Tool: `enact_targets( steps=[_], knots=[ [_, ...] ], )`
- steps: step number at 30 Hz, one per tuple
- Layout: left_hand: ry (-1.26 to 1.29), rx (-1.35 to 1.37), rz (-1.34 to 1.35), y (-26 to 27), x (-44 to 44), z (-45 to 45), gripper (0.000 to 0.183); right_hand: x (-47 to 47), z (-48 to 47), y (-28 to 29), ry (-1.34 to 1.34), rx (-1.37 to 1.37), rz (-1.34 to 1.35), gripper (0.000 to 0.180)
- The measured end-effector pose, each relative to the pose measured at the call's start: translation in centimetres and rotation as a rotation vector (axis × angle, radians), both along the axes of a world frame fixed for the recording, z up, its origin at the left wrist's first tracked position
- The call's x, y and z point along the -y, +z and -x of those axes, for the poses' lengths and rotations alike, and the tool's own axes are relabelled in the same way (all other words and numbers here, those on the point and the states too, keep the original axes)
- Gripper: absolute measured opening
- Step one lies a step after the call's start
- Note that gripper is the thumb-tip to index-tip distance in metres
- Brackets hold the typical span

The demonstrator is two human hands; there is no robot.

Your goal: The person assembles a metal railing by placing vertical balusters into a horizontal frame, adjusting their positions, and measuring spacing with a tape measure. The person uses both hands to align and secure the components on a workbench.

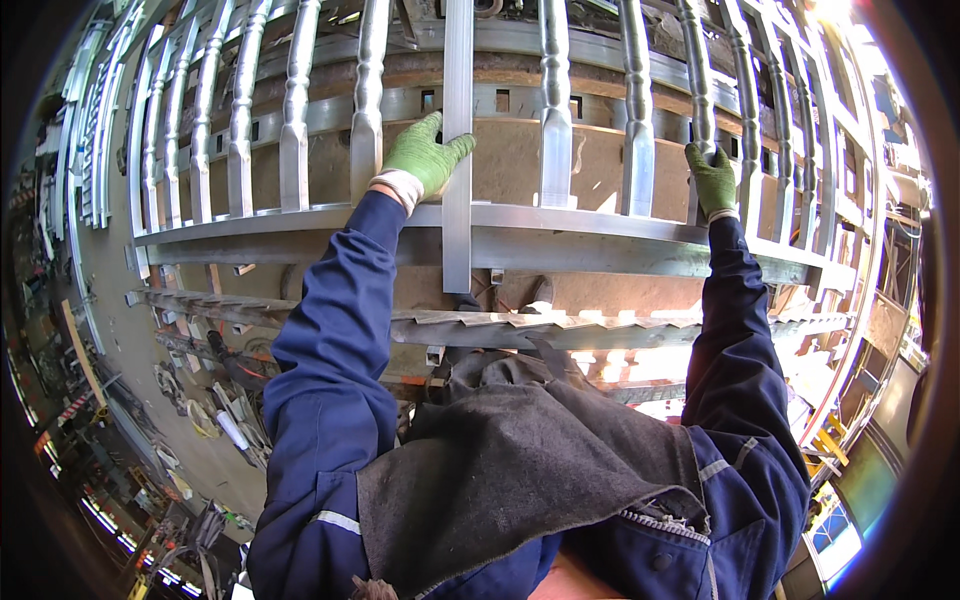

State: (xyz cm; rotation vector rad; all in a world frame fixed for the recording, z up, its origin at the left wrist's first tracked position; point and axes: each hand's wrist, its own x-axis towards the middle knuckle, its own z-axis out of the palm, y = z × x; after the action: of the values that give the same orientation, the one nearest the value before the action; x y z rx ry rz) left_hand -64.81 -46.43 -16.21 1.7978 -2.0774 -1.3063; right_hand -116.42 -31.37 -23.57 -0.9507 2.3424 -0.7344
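In a green glove, my left hand (427, 156) rests against a flat metal post (457, 90), its thumb across the post's face and its fingers at the left edge. The post crosses over a long metal rail (570, 219) and ends just below it. My right hand (711, 180), gloved too, is around the lower part of a turned metal baluster (697, 82). More turned balusters, such as one between my hands (556, 150), stand in a row along the rail on both sides. Behind them runs a metal bar with square holes (517, 101).
Nearer my body lies a metal bar with a notched, saw-like edge (555, 330). Square tube ends (435, 355) stick out beneath it. Metal lengths (97, 142) are stacked at the far left, and scraps (232, 427) lie on the floor at lower left. A wooden strip (82, 352) lies farther left.
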Motion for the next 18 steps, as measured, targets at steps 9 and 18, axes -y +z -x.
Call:
enact_targets(
  steps=[9,18],
  knots=[
    [-0.081,-0.015,0.174,0.1,-0.1,0.2,0.053,-0.4,-1.2,0.7,0.023,-0.125,0.111,0.055],
    [-0.018,-0.072,0.025,-0.2,-0.7,-0.3,0.066,-0.3,-2.0,1.5,-0.016,0.06,0.121,0.043]
  ],
)
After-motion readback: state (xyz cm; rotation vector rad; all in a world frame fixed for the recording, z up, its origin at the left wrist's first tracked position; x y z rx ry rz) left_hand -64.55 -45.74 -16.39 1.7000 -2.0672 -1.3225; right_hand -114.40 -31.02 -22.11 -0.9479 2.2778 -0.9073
